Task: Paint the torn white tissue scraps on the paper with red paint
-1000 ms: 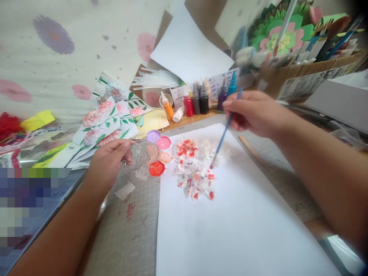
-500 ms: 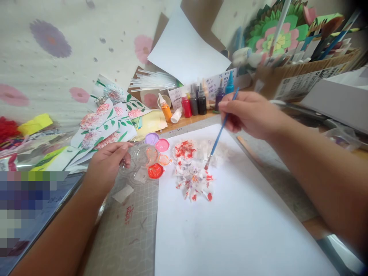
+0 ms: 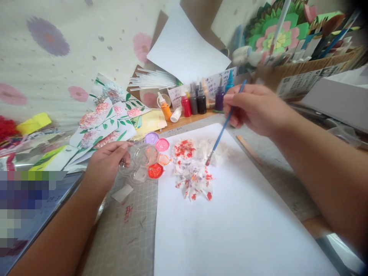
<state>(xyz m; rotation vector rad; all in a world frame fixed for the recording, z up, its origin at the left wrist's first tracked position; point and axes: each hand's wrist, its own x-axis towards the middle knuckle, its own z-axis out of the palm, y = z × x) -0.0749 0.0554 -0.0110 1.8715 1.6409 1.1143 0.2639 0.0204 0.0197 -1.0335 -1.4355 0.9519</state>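
My right hand grips a thin blue paintbrush, its bristle tip down on crumpled white paper dabbed with red paint. That crumpled piece lies on a large white sheet. My left hand holds the left edge of a clear plastic paint palette, whose wells hold purple, pink, orange and red paint. The palette rests on a grey-green cutting mat beside the sheet.
A row of small paint bottles stands behind the sheet. Painted flower cards are piled at the left, a cardboard box of paper flowers and tools at the back right. A wooden stick lies right of the sheet.
The brush tip shifted slightly left and back right over the crumpled paper, and my right hand rose a little. My left hand stayed on the palette.
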